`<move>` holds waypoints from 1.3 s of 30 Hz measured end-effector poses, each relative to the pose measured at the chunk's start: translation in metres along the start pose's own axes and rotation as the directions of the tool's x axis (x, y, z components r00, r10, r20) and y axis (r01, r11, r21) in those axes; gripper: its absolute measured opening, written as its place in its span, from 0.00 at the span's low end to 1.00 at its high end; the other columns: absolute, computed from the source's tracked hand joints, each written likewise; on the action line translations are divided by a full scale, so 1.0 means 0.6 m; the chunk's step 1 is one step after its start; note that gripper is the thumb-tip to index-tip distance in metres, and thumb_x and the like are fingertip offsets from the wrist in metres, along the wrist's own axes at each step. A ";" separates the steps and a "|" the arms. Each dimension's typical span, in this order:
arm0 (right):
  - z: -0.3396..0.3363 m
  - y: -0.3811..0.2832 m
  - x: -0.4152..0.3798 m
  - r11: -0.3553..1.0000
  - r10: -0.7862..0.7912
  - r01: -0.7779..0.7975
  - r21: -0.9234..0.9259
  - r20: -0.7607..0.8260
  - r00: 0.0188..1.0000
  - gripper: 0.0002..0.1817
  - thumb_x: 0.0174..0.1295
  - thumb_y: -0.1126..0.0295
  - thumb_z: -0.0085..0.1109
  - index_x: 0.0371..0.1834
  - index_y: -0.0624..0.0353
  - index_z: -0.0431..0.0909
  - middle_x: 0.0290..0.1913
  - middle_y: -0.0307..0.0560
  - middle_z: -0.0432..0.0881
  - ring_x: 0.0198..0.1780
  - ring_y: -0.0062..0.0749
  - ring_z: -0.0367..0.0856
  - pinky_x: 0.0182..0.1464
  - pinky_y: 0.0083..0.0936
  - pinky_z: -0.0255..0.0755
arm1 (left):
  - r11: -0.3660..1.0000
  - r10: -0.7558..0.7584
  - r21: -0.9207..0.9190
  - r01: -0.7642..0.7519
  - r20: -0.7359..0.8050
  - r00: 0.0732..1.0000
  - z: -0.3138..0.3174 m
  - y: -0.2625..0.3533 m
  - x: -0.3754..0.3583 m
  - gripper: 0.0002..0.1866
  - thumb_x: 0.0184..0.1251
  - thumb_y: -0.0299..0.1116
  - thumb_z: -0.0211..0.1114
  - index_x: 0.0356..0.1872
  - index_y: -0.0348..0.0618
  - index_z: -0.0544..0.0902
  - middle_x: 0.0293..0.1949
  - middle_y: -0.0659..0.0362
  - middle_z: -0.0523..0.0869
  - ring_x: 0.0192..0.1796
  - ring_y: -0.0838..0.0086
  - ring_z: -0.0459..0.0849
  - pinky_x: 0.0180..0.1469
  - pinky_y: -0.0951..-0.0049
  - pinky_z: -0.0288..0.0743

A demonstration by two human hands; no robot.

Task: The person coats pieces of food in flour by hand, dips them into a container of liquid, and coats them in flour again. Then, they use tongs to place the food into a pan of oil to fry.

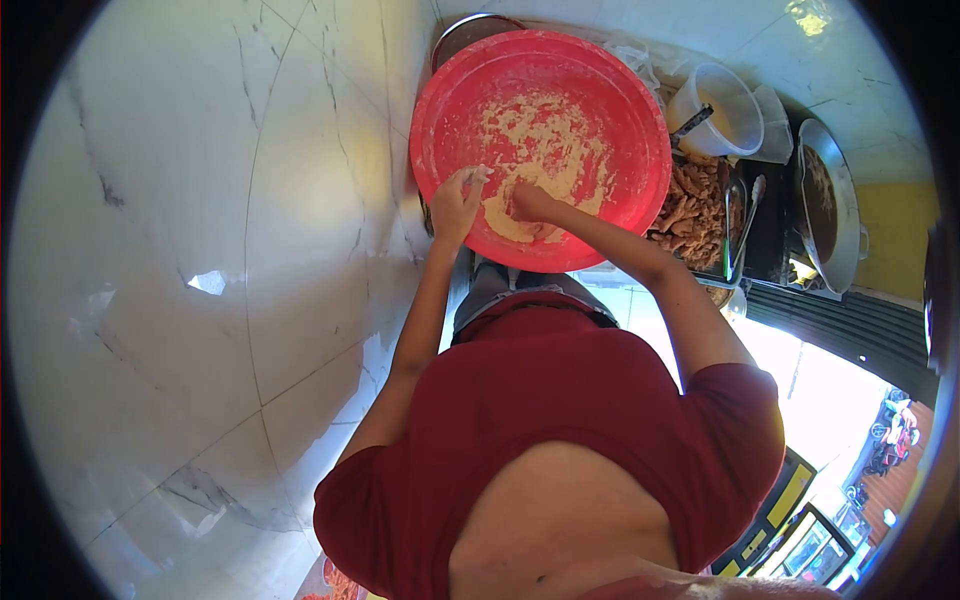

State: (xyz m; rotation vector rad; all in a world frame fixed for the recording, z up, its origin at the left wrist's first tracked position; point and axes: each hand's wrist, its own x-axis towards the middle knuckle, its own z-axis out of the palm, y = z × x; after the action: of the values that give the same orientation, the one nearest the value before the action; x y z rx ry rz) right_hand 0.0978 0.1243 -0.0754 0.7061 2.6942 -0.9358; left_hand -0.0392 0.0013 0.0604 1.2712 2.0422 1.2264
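Note:
A large red basin [440,130] stands in front of me, with pale, clumpy flour [545,130] spread over its bottom. My left hand [458,205] is over the basin's near left side, its fingers loosely bent and coated white at the tips. I see nothing held in it. Down in the flour, my right hand [530,203] is curled closed with the knuckles up. Its fingertips are hidden, so what they grip cannot be made out. A small pinkish piece [547,232] lies in the flour just below that hand.
Right of the basin is a heap of browned fried pieces [690,215], with metal tongs [750,215] beside it. Behind stands a translucent bucket [720,105] with a dark handle sticking out. A wide pan [825,200] of dark oil sits farther right. A tiled wall [200,250] rises at left.

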 end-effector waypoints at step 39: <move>-0.125 -0.046 -0.186 0.934 0.211 -0.068 0.350 -0.387 0.898 0.19 0.56 0.57 0.60 0.45 0.58 0.79 0.51 0.52 0.76 0.54 0.43 0.73 0.55 0.35 0.67 | 0.997 0.029 -0.079 -0.022 0.094 0.995 0.006 0.018 0.003 0.17 0.72 0.40 0.51 0.41 0.36 0.82 0.35 0.55 0.86 0.41 0.73 0.83 0.48 0.74 0.73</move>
State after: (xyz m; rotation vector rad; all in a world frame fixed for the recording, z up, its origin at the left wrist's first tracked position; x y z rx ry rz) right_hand 0.1780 0.1110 0.0353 1.2911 2.8072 -1.3484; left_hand -0.0324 0.0066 0.0681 1.2975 1.8991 1.2207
